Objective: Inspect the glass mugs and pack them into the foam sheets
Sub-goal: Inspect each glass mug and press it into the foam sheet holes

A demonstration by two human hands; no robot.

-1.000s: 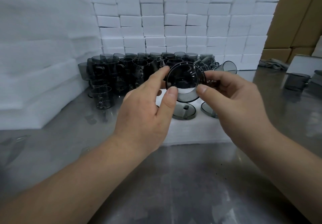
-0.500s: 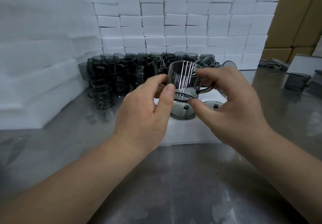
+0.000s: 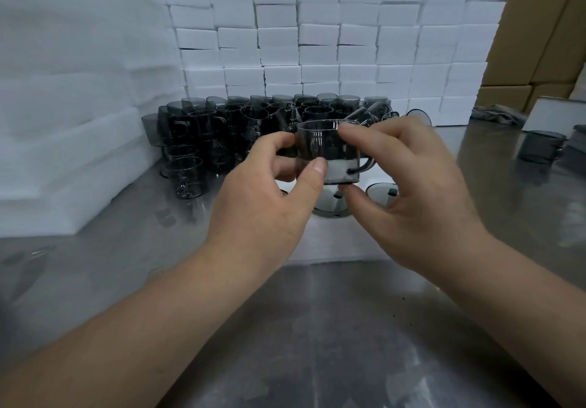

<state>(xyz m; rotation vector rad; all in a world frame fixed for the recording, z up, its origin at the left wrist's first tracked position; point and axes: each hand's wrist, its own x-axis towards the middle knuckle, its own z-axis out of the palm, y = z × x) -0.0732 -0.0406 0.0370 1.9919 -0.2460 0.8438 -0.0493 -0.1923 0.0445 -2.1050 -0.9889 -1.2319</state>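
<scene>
A smoky grey glass mug is held upright in the air between both hands, its handle pointing right. My left hand pinches its left side with thumb and fingers. My right hand pinches it from the right, index finger on the rim and thumb under the base. Below it lies a white foam sheet with two grey mugs sunk into its holes. A crowd of several more grey mugs stands behind.
A wall of stacked white foam blocks rises at the back, and a tall pile of foam sheets fills the left. Another grey mug and a white box sit at the right on the steel table. Cardboard cartons stand behind.
The mug has turned from facing me with its mouth to standing upright with its side toward me. Both hands shifted their pinch around it and stayed in about the same place.
</scene>
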